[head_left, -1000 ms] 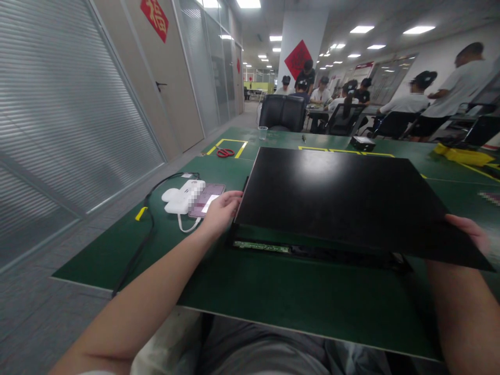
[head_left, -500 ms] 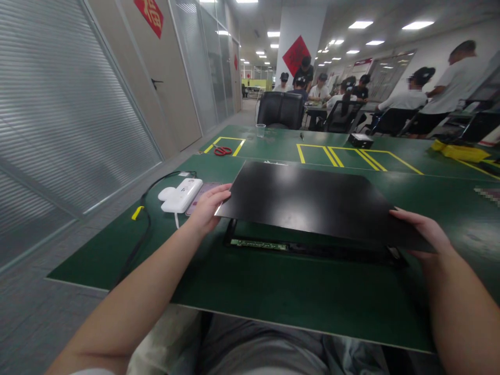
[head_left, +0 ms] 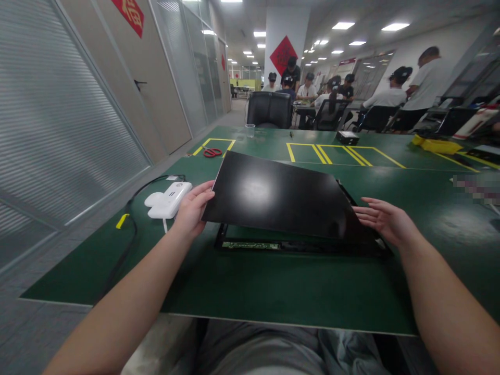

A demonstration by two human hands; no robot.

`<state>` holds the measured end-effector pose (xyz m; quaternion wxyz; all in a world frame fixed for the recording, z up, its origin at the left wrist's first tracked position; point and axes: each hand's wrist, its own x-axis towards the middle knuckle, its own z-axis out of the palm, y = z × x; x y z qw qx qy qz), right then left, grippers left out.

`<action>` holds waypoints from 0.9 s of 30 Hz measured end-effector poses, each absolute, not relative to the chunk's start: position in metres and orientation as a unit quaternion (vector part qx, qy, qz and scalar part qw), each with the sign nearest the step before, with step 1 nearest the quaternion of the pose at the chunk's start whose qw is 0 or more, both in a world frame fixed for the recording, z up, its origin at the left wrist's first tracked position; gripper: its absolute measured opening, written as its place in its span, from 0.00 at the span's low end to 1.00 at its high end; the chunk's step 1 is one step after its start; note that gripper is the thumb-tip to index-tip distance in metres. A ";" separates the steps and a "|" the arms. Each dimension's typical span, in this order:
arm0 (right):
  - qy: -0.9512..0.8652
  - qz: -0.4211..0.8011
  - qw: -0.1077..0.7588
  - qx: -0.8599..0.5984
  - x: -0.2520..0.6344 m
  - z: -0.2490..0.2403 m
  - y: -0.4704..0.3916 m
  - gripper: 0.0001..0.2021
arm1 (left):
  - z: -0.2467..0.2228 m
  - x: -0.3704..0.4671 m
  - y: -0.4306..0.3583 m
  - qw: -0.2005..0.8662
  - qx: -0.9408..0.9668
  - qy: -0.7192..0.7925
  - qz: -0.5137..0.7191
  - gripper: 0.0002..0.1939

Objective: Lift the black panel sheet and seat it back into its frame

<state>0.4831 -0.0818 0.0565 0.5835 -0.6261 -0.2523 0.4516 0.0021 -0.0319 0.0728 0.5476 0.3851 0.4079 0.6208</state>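
Panel (head_left: pixel 269 195) tilts above the dark frame (head_left: pixel 316 248): my left hand (head_left: pixel 192 209) pinches its nine-o'clock edge; my right hand (head_left: pixel 385 221), fingers extended at three, should guide gently.

Gold 福 (head_left: pixel 133 13), top cropped, on red door sign (head_left: pixel 128 17); red pillar diamond (head_left: pixel 284 55) illegible.

The green table (head_left: pixel 273 291) carries a black frame (head_left: pixel 332 248), red scissors (head_left: pixel 213 152) and a clear cup (head_left: pixel 250 130).

Glossy black panel (head_left: pixel 279 195), tilted, left edge raised, over dark frame (head_left: pixel 312 249)
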 end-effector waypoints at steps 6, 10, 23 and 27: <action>-0.296 0.448 0.575 -0.618 0.494 0.046 -0.081 0.12 | 0.071 0.005 -0.032 0.540 0.380 0.422 0.621 0.24; -0.326 0.409 0.559 -0.644 0.503 0.044 -0.082 0.12 | 0.068 0.010 -0.033 0.545 0.380 0.431 0.611 0.24; -0.343 0.382 0.536 -0.670 0.503 0.038 -0.078 0.13 | 0.064 0.018 -0.035 0.541 0.382 0.471 0.582 0.22; -0.318 0.368 0.546 -0.682 0.509 0.033 -0.075 0.11 | 0.059 0.019 -0.035 0.546 0.386 0.467 0.578 0.25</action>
